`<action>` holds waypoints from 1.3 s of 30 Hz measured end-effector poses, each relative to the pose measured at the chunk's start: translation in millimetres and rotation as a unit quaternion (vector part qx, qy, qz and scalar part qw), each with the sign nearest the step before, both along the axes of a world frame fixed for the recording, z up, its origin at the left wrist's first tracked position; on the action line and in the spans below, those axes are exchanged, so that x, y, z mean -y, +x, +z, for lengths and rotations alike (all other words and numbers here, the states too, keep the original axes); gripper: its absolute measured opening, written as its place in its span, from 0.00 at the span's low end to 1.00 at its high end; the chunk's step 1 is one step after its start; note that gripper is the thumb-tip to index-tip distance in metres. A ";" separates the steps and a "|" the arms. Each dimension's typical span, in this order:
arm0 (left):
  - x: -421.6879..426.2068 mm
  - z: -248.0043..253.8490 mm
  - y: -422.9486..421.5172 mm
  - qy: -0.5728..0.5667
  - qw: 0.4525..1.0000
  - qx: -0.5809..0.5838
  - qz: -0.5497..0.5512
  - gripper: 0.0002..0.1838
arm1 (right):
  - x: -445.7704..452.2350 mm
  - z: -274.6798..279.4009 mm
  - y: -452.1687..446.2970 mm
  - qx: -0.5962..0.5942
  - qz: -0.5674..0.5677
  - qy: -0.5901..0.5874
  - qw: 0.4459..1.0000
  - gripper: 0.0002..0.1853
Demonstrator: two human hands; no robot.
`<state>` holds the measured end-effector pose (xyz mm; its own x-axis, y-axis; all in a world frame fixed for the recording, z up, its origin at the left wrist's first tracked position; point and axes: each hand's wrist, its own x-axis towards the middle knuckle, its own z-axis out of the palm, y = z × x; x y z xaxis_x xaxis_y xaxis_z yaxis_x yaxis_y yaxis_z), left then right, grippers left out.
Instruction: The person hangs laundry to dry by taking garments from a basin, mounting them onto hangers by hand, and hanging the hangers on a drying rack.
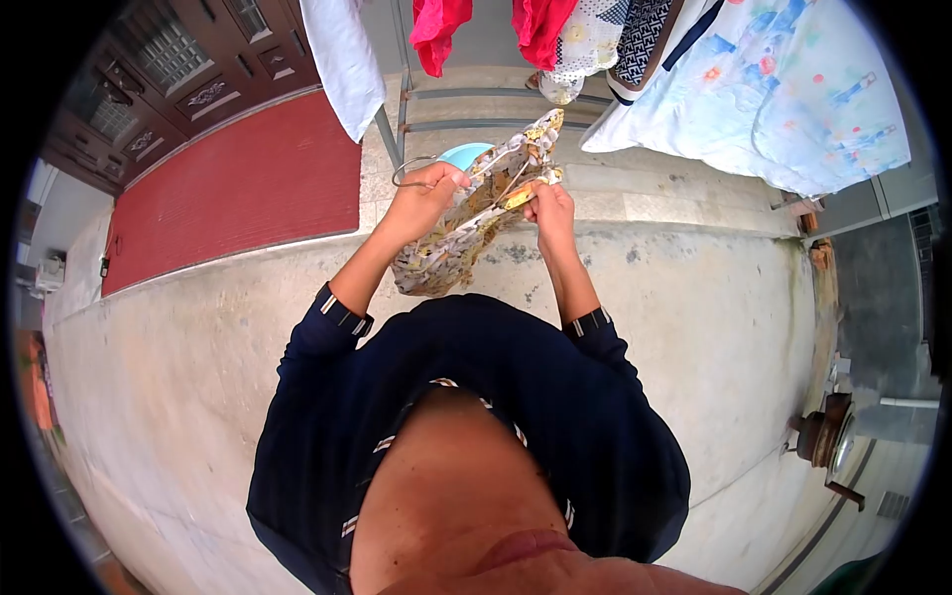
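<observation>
A patterned garment [446, 253] in grey, white and yellow hangs down between my two hands, in front of my chest. My left hand [424, 203] is closed on a clothes hanger, whose curved metal hook [400, 175] sticks out to the left of the fist. Part of the hanger seems to run inside the garment's opening. My right hand [551, 210] pinches the garment's yellowish edge, and its fingertips are partly hidden by the cloth. Behind the garment, a light blue basin [464, 156] is partly covered.
Above and ahead, red clothes [439, 32], a white cloth [342, 64] and a floral sheet [754, 99] hang on a grey metal rack [496, 93]. A red mat [248, 183] lies before a brown door [164, 74]. A low step crosses the concrete floor.
</observation>
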<state>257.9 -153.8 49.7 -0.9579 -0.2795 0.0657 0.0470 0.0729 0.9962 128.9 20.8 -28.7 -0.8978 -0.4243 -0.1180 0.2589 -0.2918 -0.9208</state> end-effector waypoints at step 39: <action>37.3 6.7 12.1 0.011 0.997 0.071 0.004 0.10 | -45.2 8.7 -52.6 -0.250 -0.031 0.252 0.934 0.14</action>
